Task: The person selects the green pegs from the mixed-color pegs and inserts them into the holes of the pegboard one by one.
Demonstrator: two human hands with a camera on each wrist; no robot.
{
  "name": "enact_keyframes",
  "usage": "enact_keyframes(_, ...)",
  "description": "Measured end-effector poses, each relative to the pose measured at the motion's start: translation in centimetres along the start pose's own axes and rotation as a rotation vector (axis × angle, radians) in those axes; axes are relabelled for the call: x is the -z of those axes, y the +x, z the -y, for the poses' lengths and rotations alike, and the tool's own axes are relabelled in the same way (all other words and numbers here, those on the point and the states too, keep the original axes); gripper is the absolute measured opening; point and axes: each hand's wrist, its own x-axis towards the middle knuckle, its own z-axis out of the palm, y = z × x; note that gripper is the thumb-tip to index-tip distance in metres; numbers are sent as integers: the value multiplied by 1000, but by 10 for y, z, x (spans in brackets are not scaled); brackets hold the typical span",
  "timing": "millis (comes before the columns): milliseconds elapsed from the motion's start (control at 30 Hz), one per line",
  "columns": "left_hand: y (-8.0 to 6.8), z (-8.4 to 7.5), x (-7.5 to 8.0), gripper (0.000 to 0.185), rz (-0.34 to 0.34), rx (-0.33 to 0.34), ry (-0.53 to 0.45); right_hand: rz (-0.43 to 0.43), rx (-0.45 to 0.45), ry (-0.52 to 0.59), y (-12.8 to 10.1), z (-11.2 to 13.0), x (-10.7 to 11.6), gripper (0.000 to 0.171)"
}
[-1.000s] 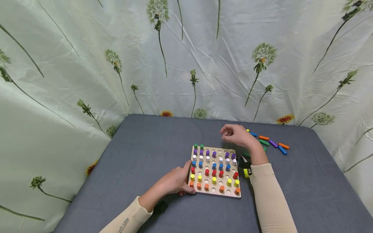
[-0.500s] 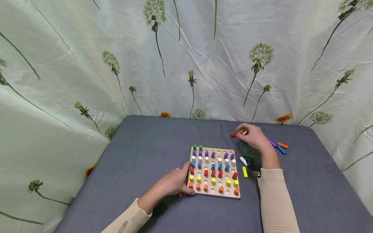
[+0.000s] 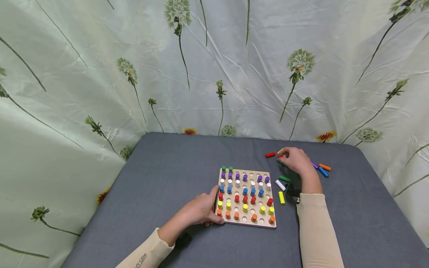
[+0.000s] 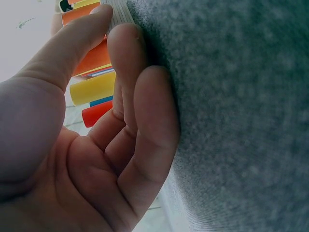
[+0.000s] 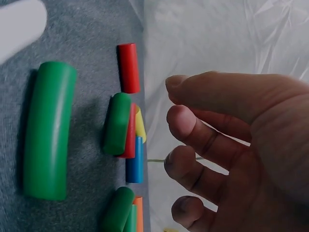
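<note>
Since half a second ago, shifted a little right and down: right hand (image 3: 295, 159), now off the red peg (image 3: 270, 155), which lies bare on the tabletop (image 3: 167, 175) beyond the board (image 3: 247, 197). Hovering over the loose pegs right of the board, fingers loosely curled, nothing gripped in the wrist view (image 5: 231, 145). Under it there, a small heap: green peg (image 5: 116, 123), another red, a yellow and a blue one touching each other. Nearer the board's right edge, lying flat: a green (image 3: 285, 179), a white (image 3: 279, 185) and a yellow peg (image 3: 282, 197). Farther right of the board, purple, orange (image 3: 324, 167) and blue pegs.

Unmoved: left hand (image 3: 200, 209), resting at the board's left edge, fingers relaxed against it, thumb on top, not wrapped round anything.

Board holding upright pegs in rows by colour: green at the far edge, then purple, white, blue, red, yellow, orange nearest. Several holes unfilled in each row.
</note>
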Motion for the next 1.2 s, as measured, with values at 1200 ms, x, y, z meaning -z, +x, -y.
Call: enact_keyframes(1200,0,0,0,115,-5,-23,35,93,-87,-130,11,-4,-21,29)
